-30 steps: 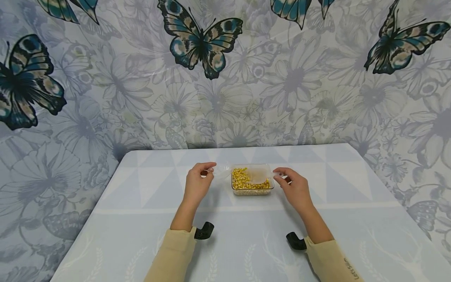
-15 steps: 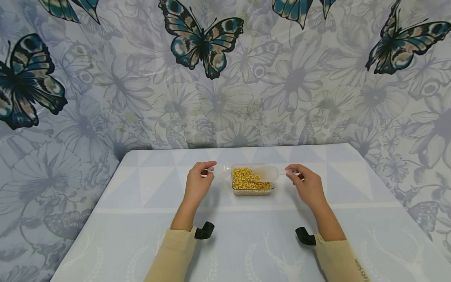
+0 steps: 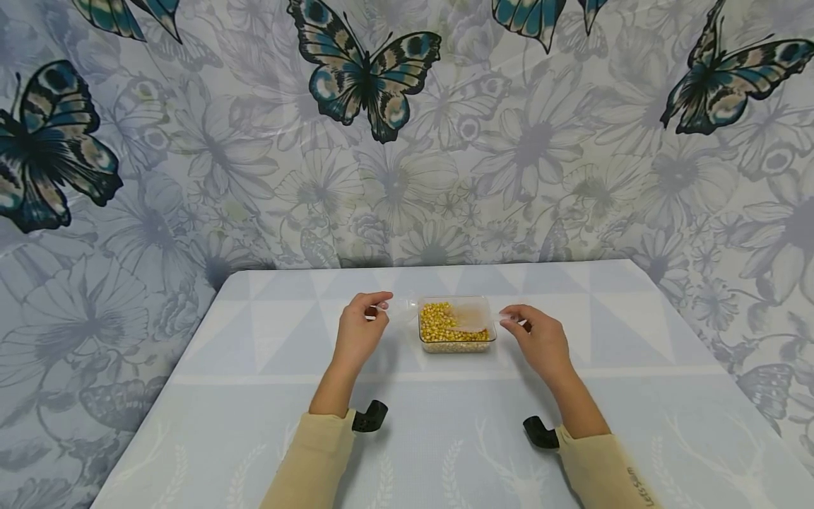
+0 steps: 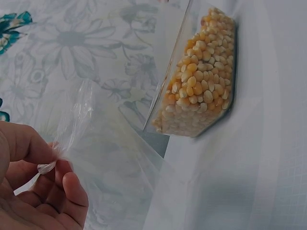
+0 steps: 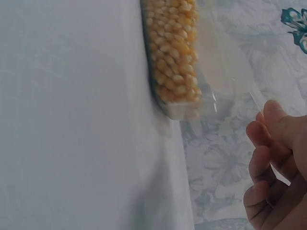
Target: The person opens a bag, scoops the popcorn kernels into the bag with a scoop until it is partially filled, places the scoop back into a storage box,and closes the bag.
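Note:
A clear rectangular container (image 3: 458,347) holds yellow corn kernels (image 3: 435,322) in the middle of the table. To its right, my right hand (image 3: 543,343) pinches the thin handle of a translucent scoop (image 3: 469,316). The scoop's wide end lies inside the container over the right part of the corn. In the right wrist view, thumb and forefinger grip the handle, and the scoop is blurred. On the container's other side, my left hand (image 3: 361,329) pinches the gathered edge of a clear plastic bag (image 4: 110,163). The bag hangs loose beside the container's left end.
The pale patterned table (image 3: 407,438) reaches back to a wall covering (image 3: 407,198) printed with flowers and butterflies. A black wrist camera (image 3: 370,417) juts from the left sleeve, and another camera (image 3: 540,433) from the right one.
My right hand shifted right, drawing the scoop up and partly out over the container's right rim, then came back left with the scoop inside. The left hand has hardly moved.

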